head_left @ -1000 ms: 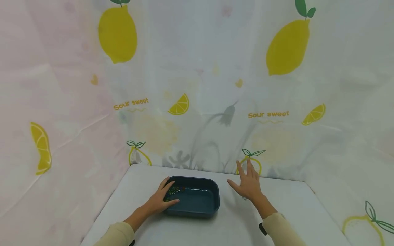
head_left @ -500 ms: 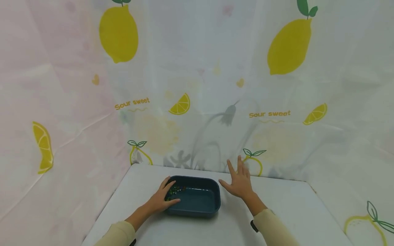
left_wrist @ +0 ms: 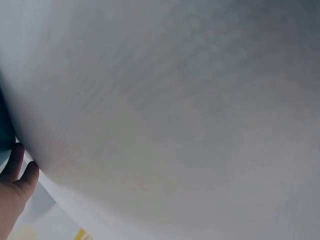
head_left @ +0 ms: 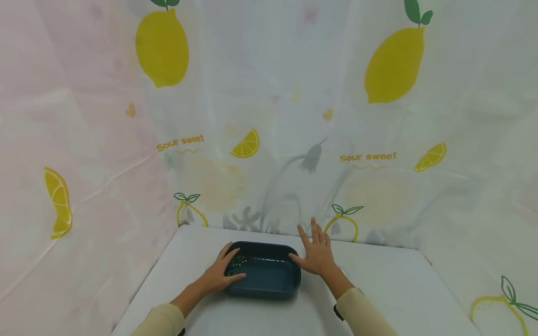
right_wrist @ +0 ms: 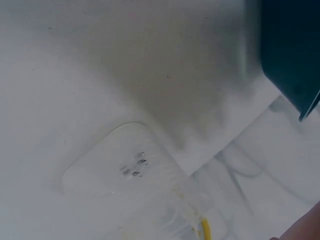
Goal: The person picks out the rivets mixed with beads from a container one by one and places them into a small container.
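A dark blue rectangular baking dish [head_left: 271, 273] stands on the white table, with small green and red shiny bits [head_left: 239, 260] at its left end. My left hand [head_left: 217, 274] holds that end, thumb over the near rim and fingers toward the far corner. Fingertips [left_wrist: 31, 172] show beside the dish wall in the left wrist view. My right hand [head_left: 317, 257] is raised at the opposite end with fingers spread, its thumb overlapping the right rim in the head view. In the right wrist view, a clear plastic box [right_wrist: 110, 175] with a few shiny pieces [right_wrist: 135, 167] lies on the table.
The white tabletop [head_left: 391, 289] ends at a hanging curtain [head_left: 277, 116] printed with lemons, which surrounds it at the back and sides. The dish stands left of the table's middle.
My right hand has moved left, from well to the right of the dish to its right rim, fingers still spread. My left hand and the dish have stayed put.
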Demonstrator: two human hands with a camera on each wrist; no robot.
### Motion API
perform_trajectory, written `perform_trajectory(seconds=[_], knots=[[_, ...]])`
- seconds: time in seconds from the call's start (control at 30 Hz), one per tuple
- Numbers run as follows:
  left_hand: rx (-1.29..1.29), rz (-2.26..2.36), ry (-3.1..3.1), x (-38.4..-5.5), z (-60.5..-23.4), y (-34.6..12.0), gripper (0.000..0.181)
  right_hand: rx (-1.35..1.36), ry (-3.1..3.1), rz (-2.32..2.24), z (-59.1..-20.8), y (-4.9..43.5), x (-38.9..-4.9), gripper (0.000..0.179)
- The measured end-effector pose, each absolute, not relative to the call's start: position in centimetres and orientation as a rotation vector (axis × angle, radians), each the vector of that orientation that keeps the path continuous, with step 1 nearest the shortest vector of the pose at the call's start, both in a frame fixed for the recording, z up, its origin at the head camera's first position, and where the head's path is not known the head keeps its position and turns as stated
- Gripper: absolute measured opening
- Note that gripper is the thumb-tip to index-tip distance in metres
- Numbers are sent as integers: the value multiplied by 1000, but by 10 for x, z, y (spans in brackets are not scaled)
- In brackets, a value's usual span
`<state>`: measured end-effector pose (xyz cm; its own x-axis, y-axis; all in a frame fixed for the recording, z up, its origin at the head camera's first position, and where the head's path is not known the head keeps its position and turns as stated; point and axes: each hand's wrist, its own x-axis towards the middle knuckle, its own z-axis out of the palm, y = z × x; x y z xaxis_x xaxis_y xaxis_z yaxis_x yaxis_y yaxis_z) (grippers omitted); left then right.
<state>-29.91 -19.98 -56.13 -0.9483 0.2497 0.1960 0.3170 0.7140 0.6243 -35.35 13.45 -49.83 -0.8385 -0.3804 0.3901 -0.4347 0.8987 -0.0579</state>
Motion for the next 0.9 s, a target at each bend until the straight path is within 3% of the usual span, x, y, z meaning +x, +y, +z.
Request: perform_trajectory(seconds=[0.9], knots=[[-484,-1082,-2850,-295,-558,-201,88,634,-2676,209,-511,121,-347,88]])
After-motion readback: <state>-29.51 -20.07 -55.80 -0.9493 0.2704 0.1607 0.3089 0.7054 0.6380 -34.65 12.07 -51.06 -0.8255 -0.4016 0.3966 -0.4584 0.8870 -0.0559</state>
